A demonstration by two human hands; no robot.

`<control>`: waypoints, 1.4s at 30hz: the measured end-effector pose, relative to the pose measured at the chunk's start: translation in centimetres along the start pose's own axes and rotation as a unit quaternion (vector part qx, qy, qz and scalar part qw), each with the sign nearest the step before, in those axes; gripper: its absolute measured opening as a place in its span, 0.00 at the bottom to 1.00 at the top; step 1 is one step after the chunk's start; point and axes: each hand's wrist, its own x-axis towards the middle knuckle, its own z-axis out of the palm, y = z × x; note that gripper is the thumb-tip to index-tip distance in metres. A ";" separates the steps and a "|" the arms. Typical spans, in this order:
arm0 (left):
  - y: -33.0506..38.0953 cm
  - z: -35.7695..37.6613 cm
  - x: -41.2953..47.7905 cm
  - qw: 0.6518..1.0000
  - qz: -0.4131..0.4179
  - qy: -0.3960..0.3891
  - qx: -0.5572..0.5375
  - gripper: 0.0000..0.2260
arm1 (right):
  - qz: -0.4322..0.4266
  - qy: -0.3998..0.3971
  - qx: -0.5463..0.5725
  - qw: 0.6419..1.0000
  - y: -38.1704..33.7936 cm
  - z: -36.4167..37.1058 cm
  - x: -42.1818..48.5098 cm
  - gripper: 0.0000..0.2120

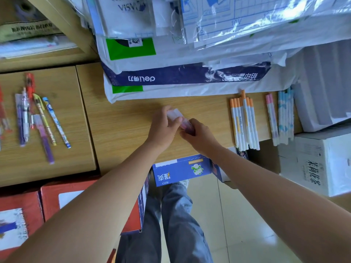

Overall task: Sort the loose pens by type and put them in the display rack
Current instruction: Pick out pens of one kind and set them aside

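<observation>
Together, left hand (162,128) and right hand (199,137) pinch a wrapped pink pen (183,123) just before the paper pack (186,76); orange pens (244,122) lie near the pack's right end.

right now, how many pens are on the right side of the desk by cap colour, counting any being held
orange-capped pens: 7
pink-capped pens: 2
blue-capped pens: about 5, they overlap
wrapped pen held between left hand and right hand: 1
total: about 15
</observation>
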 end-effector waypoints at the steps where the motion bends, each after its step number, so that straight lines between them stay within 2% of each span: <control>1: 0.2 0.2 0.0 0.999 0.019 0.013 0.032 0.21 | 0.007 0.036 -0.003 0.999 0.4 -0.3 0.2 0.07; 4: 0.4 1.0 -0.2 0.976 0.090 0.022 0.196 0.19 | 0.057 0.132 -0.044 0.989 2.1 -1.4 0.7 0.05; 6: 0.2 1.6 -0.2 0.951 0.127 -0.002 0.281 0.20 | 0.082 0.171 -0.068 0.980 3.2 -1.8 0.8 0.09; 9: 0.0 3.1 -0.2 0.929 0.153 -0.042 0.334 0.25 | 0.047 0.209 -0.081 0.973 4.0 -1.4 0.6 0.13; 14: 0.8 4.6 -0.5 0.929 0.145 -0.033 0.340 0.27 | 0.017 0.238 -0.098 0.966 4.7 -0.8 0.3 0.16; 19: 1.3 5.2 0.0 0.942 0.132 -0.008 0.309 0.23 | -0.001 0.239 -0.012 0.971 5.0 -1.4 -0.6 0.21; 23: 2.0 5.8 0.2 0.956 0.114 -0.014 0.271 0.23 | 0.003 0.232 -0.012 0.973 5.8 -2.3 -1.0 0.19; 27: 2.3 6.1 0.1 0.961 0.109 -0.015 0.255 0.24 | 0.020 0.223 -0.022 0.974 6.6 -3.3 -0.5 0.11; 34: 2.6 6.2 -0.1 0.961 0.099 -0.009 0.259 0.25 | -0.005 0.216 -0.079 0.973 7.2 -3.6 -0.1 0.10; 42: 3.4 6.5 0.0 0.961 0.090 0.021 0.261 0.27 | -0.026 0.205 -0.081 0.975 7.5 -4.3 -0.4 0.11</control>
